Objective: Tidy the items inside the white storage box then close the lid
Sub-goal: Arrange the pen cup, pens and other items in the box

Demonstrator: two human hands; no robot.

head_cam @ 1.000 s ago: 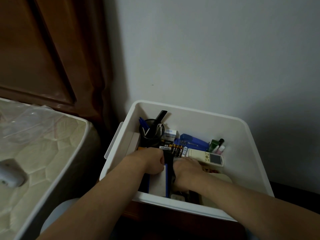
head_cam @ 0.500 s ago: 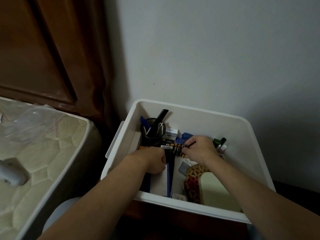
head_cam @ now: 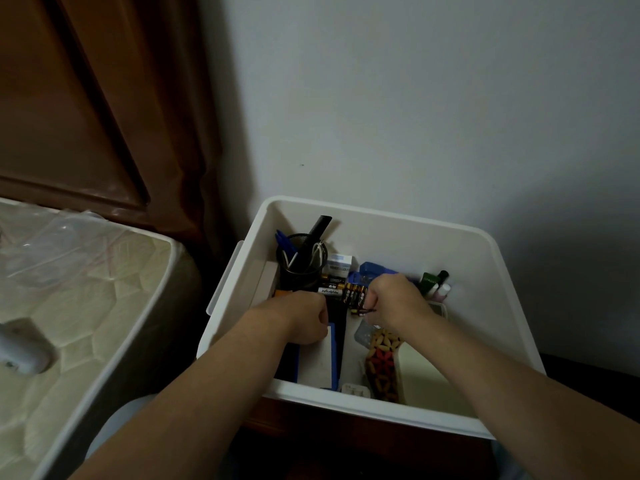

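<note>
Since half a second ago, right hand [head_cam: 394, 299] has drawn slightly back toward the body; it is curled, pinching one thin dark object [head_cam: 366, 310], too small to identify. Left hand [head_cam: 304, 317] unchanged: closed, knuckles up, fingers on the top edge of one white pad with blue edges [head_cam: 320, 362]; exact grip hidden. Both hands are inside the white storage box [head_cam: 381, 216], open, against the wall. Beyond the hands: one pack of batteries [head_cam: 353, 294], one black mesh cup [head_cam: 300, 268] holding pens and one comb, one blue stapler [head_cam: 375, 270]. One mattress [head_cam: 86, 306] lies left.
</note>
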